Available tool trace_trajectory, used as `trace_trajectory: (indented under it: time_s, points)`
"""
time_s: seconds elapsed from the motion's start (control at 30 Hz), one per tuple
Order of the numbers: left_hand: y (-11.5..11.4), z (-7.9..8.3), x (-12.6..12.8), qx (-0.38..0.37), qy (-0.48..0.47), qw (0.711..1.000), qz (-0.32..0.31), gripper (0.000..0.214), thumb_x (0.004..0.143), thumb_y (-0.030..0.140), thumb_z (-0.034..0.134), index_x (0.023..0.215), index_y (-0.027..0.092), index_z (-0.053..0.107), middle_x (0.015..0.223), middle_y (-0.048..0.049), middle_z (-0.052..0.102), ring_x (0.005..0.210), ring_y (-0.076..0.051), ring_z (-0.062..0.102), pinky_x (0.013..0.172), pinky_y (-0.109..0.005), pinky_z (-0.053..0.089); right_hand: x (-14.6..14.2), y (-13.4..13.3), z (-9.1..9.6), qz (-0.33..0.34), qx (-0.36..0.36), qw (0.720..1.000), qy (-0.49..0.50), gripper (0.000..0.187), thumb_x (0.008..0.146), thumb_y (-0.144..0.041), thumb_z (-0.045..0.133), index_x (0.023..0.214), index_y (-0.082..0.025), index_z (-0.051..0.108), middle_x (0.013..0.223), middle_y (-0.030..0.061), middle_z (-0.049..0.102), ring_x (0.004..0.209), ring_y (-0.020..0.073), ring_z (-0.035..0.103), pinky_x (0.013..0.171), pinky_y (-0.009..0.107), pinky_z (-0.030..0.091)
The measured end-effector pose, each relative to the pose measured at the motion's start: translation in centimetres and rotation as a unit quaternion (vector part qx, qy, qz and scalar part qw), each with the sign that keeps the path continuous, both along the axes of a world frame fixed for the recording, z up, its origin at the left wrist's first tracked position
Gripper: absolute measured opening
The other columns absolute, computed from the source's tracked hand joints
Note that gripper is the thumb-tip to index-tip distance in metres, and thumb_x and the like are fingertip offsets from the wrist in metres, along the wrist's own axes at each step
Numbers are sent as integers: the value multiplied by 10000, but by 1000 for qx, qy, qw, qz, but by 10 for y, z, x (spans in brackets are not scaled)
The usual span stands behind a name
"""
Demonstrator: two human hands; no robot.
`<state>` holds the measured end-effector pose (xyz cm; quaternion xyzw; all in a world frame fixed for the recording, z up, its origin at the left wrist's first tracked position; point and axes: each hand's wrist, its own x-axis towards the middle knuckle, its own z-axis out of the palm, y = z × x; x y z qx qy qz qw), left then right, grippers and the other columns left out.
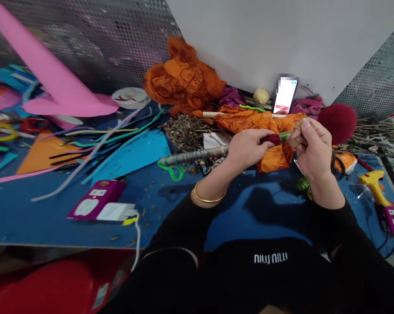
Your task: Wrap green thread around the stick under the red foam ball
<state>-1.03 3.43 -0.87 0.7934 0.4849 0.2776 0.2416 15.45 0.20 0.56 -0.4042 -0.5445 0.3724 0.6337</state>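
Note:
My left hand (pixel 247 149) is closed round a long stick (pixel 197 155) wrapped in grey tape, held level above the blue table. A green pipe cleaner (pixel 172 170) curls off the stick's left end. The stick's right part carries dark red and green wrapping (pixel 277 138) between my two hands. My right hand (pixel 311 146) pinches the stick's right tip, fingers pressed together on it. A gold bangle (pixel 208 197) sits on my left wrist. Orange patterned cloth (pixel 249 120) lies just behind both hands.
A purple power strip (pixel 97 198) with a white charger lies at the left front. Foam sheets and strips (pixel 86 144) cover the left. A lit phone (pixel 285 96) leans on the wall, a dark red yarn ball (pixel 339 122) beside it. At the right lies a yellow glue gun (pixel 375 185).

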Motion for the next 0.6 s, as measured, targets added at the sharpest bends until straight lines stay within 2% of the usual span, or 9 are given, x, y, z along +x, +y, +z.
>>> trace_trajectory:
  time_s: [0.07, 0.13, 0.23, 0.3, 0.37, 0.6]
  points:
    - [-2, 1, 1, 6, 21, 1000, 2, 282, 901, 291, 653, 1129, 282, 819, 1033, -27, 829, 935, -234, 734, 815, -326, 524, -2, 0, 0, 18, 10, 1000, 16, 469, 901, -644, 667, 666, -244, 604, 570, -46, 354, 476, 81, 313, 425, 252, 315]
    - [-4, 1, 3, 16, 50, 999, -1, 275, 907, 302, 643, 1115, 277, 822, 1021, -32, 829, 948, -245, 738, 807, -329, 521, -2, 0, 0, 29, 15, 999, 7, 453, 908, -633, 664, 679, -244, 624, 571, -44, 398, 492, 89, 397, 473, 261, 423]
    - [-7, 2, 5, 29, 94, 995, -21, 270, 906, 314, 640, 1101, 286, 825, 1038, -33, 831, 974, -256, 746, 807, -333, 519, 2, 3, 0, 9, 23, 998, -61, 439, 930, -622, 634, 713, -243, 673, 616, -21, 533, 611, 124, 580, 662, 305, 564]
    - [-9, 2, 6, 31, 121, 992, -32, 297, 904, 308, 632, 1136, 302, 816, 1061, -35, 831, 995, -262, 750, 808, -337, 520, 5, 6, 0, -17, 30, 994, -106, 411, 931, -594, 645, 724, -243, 702, 656, -9, 608, 709, 150, 654, 769, 328, 590]
    - [-11, 3, 8, 35, 152, 987, -34, 318, 907, 304, 612, 1155, 291, 811, 1077, -51, 828, 1001, -273, 754, 803, -348, 525, 8, 10, -2, -36, 29, 991, -124, 385, 931, -562, 656, 725, -242, 717, 685, -4, 650, 757, 163, 686, 808, 337, 594]
    - [-16, 4, 11, 82, 211, 972, -61, 344, 948, 312, 546, 1172, 234, 796, 1060, -91, 816, 988, -295, 751, 775, -368, 518, 11, 27, -17, -52, -13, 994, -93, 319, 929, -467, 674, 712, -240, 725, 698, -5, 683, 744, 166, 718, 776, 327, 595]
